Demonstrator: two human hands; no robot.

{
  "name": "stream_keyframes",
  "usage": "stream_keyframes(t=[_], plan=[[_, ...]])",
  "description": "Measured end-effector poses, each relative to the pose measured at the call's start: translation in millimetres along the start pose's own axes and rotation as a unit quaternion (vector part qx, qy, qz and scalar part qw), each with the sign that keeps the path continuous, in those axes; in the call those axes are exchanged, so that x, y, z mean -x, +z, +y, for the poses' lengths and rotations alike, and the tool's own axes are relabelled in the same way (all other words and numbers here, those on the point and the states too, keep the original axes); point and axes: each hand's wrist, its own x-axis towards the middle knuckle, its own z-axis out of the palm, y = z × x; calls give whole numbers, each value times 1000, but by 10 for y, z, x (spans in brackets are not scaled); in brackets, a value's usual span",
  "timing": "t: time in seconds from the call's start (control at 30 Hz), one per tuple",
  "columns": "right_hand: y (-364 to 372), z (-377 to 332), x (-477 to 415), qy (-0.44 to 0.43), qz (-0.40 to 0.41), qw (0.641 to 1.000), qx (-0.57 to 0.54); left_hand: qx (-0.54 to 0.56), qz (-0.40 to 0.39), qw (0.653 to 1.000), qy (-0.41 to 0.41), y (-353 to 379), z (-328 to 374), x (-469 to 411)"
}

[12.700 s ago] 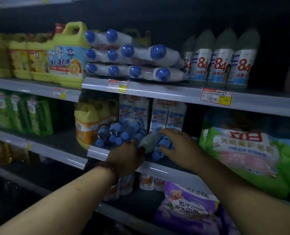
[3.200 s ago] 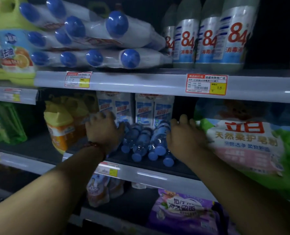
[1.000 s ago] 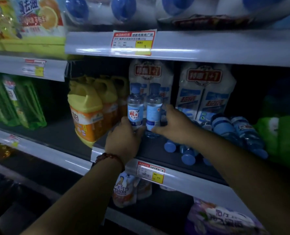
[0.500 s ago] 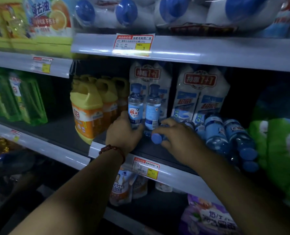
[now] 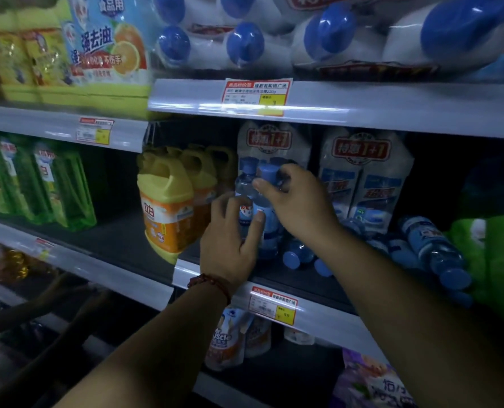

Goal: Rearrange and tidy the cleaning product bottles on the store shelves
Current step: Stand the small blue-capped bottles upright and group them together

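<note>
Red-and-yellow price tag [image 5: 255, 97] clipped on the upper shelf rail [image 5: 406, 113]. Second tag [image 5: 95, 131] on the lower-set rail to its left. Third tag [image 5: 273, 304] on the middle shelf rail [image 5: 333, 325]. Green refill pouches [image 5: 47, 184] stand upright in a row in the left bay. Bulky green bag [image 5: 492, 260] at far right of the middle shelf. Orange-printed pouches [image 5: 227, 340] stand on the shelf below, just under the third tag. Purple bag [image 5: 371, 381] bottom right, partly cut off by the frame. Lower left corner dark and blurred, contents unreadable.
</note>
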Motion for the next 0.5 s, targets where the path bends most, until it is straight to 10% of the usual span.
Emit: stream_keyframes(t=[0.17, 0.37, 0.5], plan=[[-234, 144, 74, 51, -30, 998, -31, -13, -7, 1000, 0, 25, -31, -9], [-531, 412, 388, -42, -304, 923, 231, 2, -18, 999, -47, 34, -49, 4], [-341, 382, 448, -74, -264, 882, 383, 10, -30, 998, -62, 29, -38, -2]])
